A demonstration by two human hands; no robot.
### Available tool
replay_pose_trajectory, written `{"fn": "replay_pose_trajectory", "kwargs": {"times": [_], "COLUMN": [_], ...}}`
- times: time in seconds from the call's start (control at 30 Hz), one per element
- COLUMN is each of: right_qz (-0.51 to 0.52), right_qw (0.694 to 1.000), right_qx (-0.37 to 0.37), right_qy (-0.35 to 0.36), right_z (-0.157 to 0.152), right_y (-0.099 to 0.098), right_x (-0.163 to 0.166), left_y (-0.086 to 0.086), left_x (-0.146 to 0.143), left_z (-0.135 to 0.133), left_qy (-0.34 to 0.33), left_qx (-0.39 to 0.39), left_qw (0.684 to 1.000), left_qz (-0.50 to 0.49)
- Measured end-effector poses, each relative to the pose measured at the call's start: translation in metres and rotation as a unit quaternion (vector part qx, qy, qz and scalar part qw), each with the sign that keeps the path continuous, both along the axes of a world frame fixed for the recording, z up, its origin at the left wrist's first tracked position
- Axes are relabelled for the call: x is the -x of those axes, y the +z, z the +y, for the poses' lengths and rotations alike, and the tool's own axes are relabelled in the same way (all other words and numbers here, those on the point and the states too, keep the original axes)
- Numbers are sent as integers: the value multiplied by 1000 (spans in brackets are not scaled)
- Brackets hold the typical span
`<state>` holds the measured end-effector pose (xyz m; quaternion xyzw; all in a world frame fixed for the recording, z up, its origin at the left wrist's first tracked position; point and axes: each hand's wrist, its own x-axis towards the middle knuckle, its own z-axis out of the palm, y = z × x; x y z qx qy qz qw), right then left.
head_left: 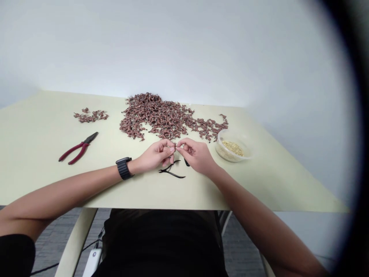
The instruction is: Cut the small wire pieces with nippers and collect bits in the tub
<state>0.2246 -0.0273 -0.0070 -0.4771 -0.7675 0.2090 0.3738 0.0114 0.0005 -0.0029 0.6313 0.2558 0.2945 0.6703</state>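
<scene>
My left hand (162, 154) pinches a small reddish-brown piece (175, 145) between thumb and fingers, just in front of the big pile. My right hand (196, 154) meets it from the other side, thumb and forefinger pressed together at the same piece; whatever tiny thing it grips is too small to name. Below the fingers a pair of black nippers (170, 171) lies on the table with its handles spread. A black object (186, 163), partly hidden by my right hand, lies beside them. The brown pile (161, 117) consists of many small pieces with thin, leg-like ends.
A clear round plastic tub (226, 154) with small gold-coloured bits (234, 147) stands to the right. Pliers with dark red handles (79, 149) lie at the left, below a smaller group of brown pieces (91, 116). The pale table (129, 194) meets a wall at the back.
</scene>
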Motion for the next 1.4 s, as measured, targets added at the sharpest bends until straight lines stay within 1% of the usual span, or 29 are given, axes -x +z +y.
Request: {"fn": "replay_pose_trajectory", "kwargs": {"times": [0.27, 0.47, 0.53, 0.77, 0.9, 1.0, 1.07, 1.27, 1.33, 1.4], "right_qz": [5, 94, 108, 84, 107, 108, 95, 47, 47, 64], "right_qw": [1000, 991, 989, 992, 987, 986, 989, 997, 997, 994], "right_qx": [-2, 91, 105, 98, 121, 125, 115, 56, 62, 91], "right_qy": [5, 0, 5, 10, 16, 13, 9, 1, 9, 16], "right_z": [-1, 0, 0, -5, -3, -2, -3, -6, -6, -6], "right_y": [2, -1, -1, 4, 1, -2, -1, 7, 7, 6], "right_x": [-1, 1, 1, 0, 1, 2, 1, -1, -1, 1], "left_y": [-3, -1, -1, -2, -4, -5, -5, -5, -4, -4], "left_x": [3, 2, 2, 2, 4, 5, 6, 7, 8, 8], "left_z": [2, 3, 3, 3, 4, 5, 6, 8, 9, 9], "left_qy": [-47, -53, -57, -57, -65, -74, -78, -89, -91, -90], "left_qx": [26, 39, 40, 28, 25, 23, 22, 22, 18, 8], "left_qw": [998, 998, 997, 998, 997, 997, 997, 996, 996, 996], "left_qz": [-20, -18, -15, -16, -18, -16, -12, -10, -10, -4]}}
